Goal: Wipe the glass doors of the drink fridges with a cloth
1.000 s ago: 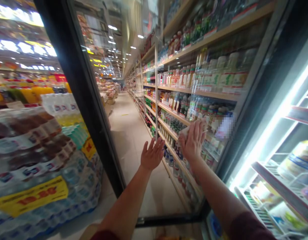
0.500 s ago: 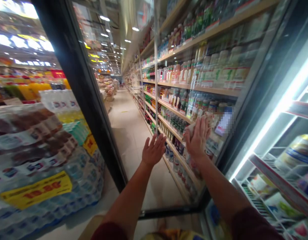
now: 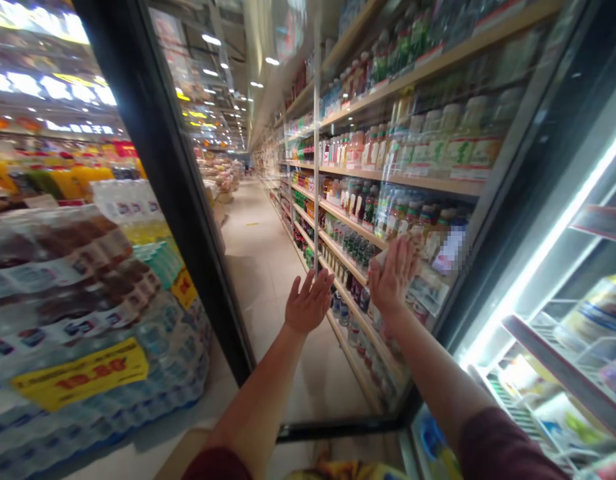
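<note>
Before me stands a clear glass door (image 3: 273, 360) in a black frame. My left hand (image 3: 309, 303) lies against the glass with its fingers stretched and spread; nothing is in it. To the right, my right hand (image 3: 392, 275) presses a pale, crumpled cloth (image 3: 415, 247) flat on the pane. Most of the cloth is hidden behind the palm and fingers. Beyond the hands, shelves of bottled drinks (image 3: 361, 150) show in the glass.
The door's black frame post (image 3: 158, 167) slants down on the left. Stacked packs of bottles (image 3: 88, 280) with a yellow price sign (image 3: 83, 373) stand beside it. At right are a bright light strip (image 3: 543, 260) and a wire cooler shelf (image 3: 571, 380) holding packaged goods.
The view has shifted slightly, so the surroundings sit a little farther right. My right hand with the cloth has moved slightly left on the glass; my left hand stays spread there.
</note>
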{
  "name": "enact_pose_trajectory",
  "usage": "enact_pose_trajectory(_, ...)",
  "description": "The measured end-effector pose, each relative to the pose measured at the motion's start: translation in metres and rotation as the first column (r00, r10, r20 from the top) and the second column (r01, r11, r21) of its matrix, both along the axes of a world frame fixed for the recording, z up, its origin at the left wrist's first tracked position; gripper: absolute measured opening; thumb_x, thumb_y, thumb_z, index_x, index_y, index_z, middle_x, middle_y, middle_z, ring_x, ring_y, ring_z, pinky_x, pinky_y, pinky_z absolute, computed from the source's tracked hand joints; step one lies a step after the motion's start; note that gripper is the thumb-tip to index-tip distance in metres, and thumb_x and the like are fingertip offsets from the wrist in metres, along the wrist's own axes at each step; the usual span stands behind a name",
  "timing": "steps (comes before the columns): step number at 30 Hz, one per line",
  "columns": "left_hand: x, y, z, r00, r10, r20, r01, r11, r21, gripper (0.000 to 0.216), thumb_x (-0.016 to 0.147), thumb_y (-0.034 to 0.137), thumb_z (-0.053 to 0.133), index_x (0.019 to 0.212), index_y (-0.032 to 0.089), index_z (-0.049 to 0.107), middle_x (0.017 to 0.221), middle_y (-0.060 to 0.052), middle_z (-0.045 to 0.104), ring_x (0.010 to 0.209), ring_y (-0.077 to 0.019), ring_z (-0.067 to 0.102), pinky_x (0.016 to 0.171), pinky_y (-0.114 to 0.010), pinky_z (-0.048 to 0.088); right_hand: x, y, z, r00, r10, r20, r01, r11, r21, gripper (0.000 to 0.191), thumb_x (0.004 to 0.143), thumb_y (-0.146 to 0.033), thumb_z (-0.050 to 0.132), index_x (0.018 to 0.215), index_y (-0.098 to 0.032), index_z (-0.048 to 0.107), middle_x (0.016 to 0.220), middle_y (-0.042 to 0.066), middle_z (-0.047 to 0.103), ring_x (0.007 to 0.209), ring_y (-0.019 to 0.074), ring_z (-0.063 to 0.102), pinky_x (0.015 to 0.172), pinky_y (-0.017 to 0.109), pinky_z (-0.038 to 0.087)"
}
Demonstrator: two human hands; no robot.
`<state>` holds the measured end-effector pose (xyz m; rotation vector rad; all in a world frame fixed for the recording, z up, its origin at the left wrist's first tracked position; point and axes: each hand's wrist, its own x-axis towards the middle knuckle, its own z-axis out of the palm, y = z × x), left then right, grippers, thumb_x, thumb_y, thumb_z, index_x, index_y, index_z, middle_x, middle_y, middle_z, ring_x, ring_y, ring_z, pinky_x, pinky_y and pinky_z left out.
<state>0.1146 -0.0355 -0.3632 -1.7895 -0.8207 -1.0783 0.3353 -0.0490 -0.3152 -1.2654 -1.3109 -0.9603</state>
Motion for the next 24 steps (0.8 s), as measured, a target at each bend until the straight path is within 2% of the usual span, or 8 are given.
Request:
enact_pose_trajectory(6,0.002,0.000,-0.002,1.000,0.012,0.000,-0.012,1.000,0.015,0.063,0.100,0.033,0.050,0.158,0.022,0.030,0.151,-0.006,0.047,0.153,-0.0219,0.022,0.130,-0.043,0.006,0.016,-0.006,-0.060,0.998,-0.048,-0.043,0.047,0.998,-0.030,0.069,0.103,-0.040,0.039,0.161,-0.008,0.018,0.155,0.028,0.038,0.151,0.0369,0.027,0.117,0.063,0.030)
enact_pose_trajectory(8,0.002,0.000,-0.002,1.000,0.011,0.004,-0.011,1.000,0.018,0.062,0.100,0.033,0.050,0.158,0.022,0.031,0.151,-0.005,0.047,0.153,-0.0221,0.022,0.130,-0.043,0.007,0.014,-0.008,-0.055,0.995,-0.041,-0.089,0.037,0.998,-0.045,0.068,0.104,-0.039,0.037,0.161,-0.009,0.016,0.157,0.028,0.034,0.152,0.0376,0.025,0.116,0.065,0.030)
enact_pose_trajectory(12,0.001,0.001,-0.003,1.000,0.007,0.009,-0.007,1.000,0.014,0.064,0.099,0.033,0.052,0.158,0.021,0.031,0.151,-0.005,0.048,0.153,-0.0225,0.020,0.130,-0.044,0.006,0.005,-0.005,-0.002,0.993,0.013,-0.118,-0.018,0.999,-0.037,0.068,0.105,-0.039,0.034,0.163,-0.012,0.011,0.162,0.024,0.027,0.155,0.0345,0.018,0.120,0.063,0.024)
enact_pose_trajectory(14,0.001,0.001,-0.002,1.000,0.007,0.007,-0.007,1.000,0.010,0.063,0.099,0.033,0.052,0.158,0.021,0.031,0.151,-0.005,0.047,0.154,-0.0222,0.019,0.130,-0.043,0.007,0.004,-0.003,0.011,0.996,0.015,-0.088,-0.018,0.999,-0.036,0.068,0.105,-0.039,0.035,0.163,-0.012,0.011,0.163,0.022,0.028,0.155,0.0332,0.018,0.121,0.060,0.022)
enact_pose_trajectory(16,0.001,0.000,-0.002,1.000,0.010,0.005,-0.010,1.000,0.009,0.061,0.100,0.033,0.050,0.157,0.022,0.032,0.152,-0.005,0.046,0.154,-0.0219,0.019,0.130,-0.043,0.007,0.008,-0.004,0.001,1.000,-0.006,-0.029,0.005,1.000,-0.030,0.068,0.104,-0.039,0.036,0.162,-0.012,0.014,0.161,0.022,0.033,0.154,0.0331,0.021,0.122,0.060,0.021)
enact_pose_trajectory(20,0.003,-0.002,-0.001,1.000,0.021,0.005,-0.021,0.999,0.024,0.061,0.100,0.033,0.049,0.157,0.022,0.032,0.153,-0.005,0.045,0.154,-0.0225,0.019,0.130,-0.044,0.008,0.016,-0.008,-0.042,0.998,-0.027,0.059,0.029,0.999,-0.036,0.068,0.103,-0.037,0.039,0.162,-0.011,0.018,0.156,0.024,0.040,0.152,0.0346,0.027,0.120,0.060,0.026)
enact_pose_trajectory(22,0.003,-0.003,-0.001,1.000,0.021,0.003,-0.021,0.999,0.033,0.062,0.100,0.033,0.048,0.158,0.021,0.030,0.153,-0.005,0.045,0.154,-0.0225,0.019,0.130,-0.044,0.008,0.017,-0.009,-0.039,1.000,-0.019,0.002,0.019,0.999,-0.042,0.068,0.103,-0.038,0.037,0.162,-0.011,0.016,0.157,0.025,0.037,0.152,0.0353,0.026,0.119,0.062,0.027)
enact_pose_trajectory(24,0.002,-0.003,0.000,1.000,0.021,0.002,-0.021,0.999,0.034,0.062,0.100,0.033,0.049,0.158,0.021,0.029,0.153,-0.005,0.045,0.154,-0.0225,0.018,0.130,-0.044,0.008,0.016,-0.008,-0.014,0.995,-0.008,-0.099,0.004,0.999,-0.040,0.068,0.104,-0.039,0.034,0.162,-0.011,0.014,0.160,0.025,0.032,0.154,0.0350,0.022,0.119,0.065,0.025)
